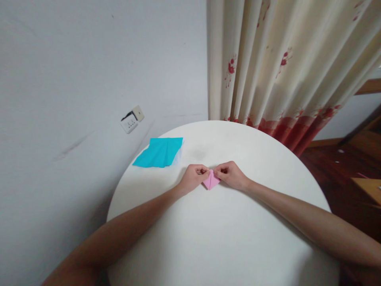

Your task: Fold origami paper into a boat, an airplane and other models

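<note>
A small pink folded paper (211, 180) lies on the round white table (226, 238), its point toward me. My left hand (194, 177) pinches its upper left edge, and my right hand (231, 175) pinches its upper right edge. The fingertips of both hands almost meet over the paper's top. Most of the paper's upper part is hidden by my fingers.
A stack of blue paper sheets (160, 152) lies at the table's far left edge. Behind stand a white wall with a socket (132, 118) and a cream curtain with red flowers (276, 67). Dark wooden floor (336, 167) shows at right.
</note>
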`<state>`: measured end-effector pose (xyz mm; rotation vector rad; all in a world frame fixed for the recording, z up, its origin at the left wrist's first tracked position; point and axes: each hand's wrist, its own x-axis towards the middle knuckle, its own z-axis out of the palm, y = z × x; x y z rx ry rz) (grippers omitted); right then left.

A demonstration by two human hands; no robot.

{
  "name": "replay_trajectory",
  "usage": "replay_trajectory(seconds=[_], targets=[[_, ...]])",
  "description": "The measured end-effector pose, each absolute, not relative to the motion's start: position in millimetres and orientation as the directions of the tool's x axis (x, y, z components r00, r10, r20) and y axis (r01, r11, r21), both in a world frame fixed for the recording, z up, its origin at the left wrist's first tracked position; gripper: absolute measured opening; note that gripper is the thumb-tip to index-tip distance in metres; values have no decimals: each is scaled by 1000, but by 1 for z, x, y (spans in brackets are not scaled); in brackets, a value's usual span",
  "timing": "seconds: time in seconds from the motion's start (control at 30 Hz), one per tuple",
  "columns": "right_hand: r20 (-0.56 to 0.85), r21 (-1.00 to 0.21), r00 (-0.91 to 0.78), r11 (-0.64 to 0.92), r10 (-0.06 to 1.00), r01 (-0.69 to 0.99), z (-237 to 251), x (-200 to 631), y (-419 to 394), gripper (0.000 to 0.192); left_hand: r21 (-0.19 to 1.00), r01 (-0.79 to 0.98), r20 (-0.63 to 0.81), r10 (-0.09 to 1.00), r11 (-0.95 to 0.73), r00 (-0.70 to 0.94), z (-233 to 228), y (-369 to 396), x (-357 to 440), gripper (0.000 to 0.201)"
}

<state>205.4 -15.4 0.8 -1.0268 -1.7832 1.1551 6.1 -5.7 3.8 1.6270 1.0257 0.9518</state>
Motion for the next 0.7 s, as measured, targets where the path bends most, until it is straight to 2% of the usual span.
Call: replay_trajectory(seconds=[0.37, 0.53, 0.7], targets=[[204, -917, -351, 305, 914, 259, 5, 206, -18, 23, 963, 183, 140, 949, -196, 282, 5, -5, 7, 14], [233, -911, -301, 316, 925, 265, 6, 208, -17, 20, 973, 139, 152, 964, -185, 219, 6, -1, 4, 17], [276, -914, -150, 307, 949, 265, 9, 209, -15, 18, 976, 89, 183, 972, -197, 145, 7, 3, 0, 25]])
